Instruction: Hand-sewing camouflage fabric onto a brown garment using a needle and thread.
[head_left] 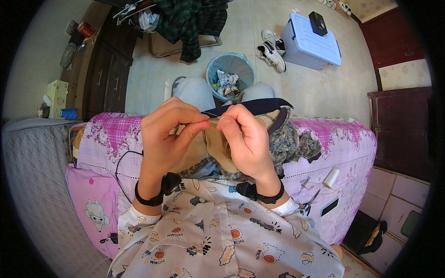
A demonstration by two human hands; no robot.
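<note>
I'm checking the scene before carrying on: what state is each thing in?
Left hand: thumb and finger pinched together.
Right hand: thumb and finger pinched; anything between too small to tell.
Camouflage garment: rumpled, tan side partly showing.
Bin: open, some litter inside.
Storage box: closed.
White spool: lying on its side.
Scissors: lying down; blade opening unclear.
Phone: flat, screen dark.
Sneakers: unworn.

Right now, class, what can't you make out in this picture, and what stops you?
All in the head view:
The thin thing between the left hand and right hand: too fine to identify.
Part of the camouflage garment: hidden behind the hands.
The storage box's inside: covered by its lid.
The waste bin's bottom: under rubbish.
A white shoe far off: cut by the top edge.
</note>
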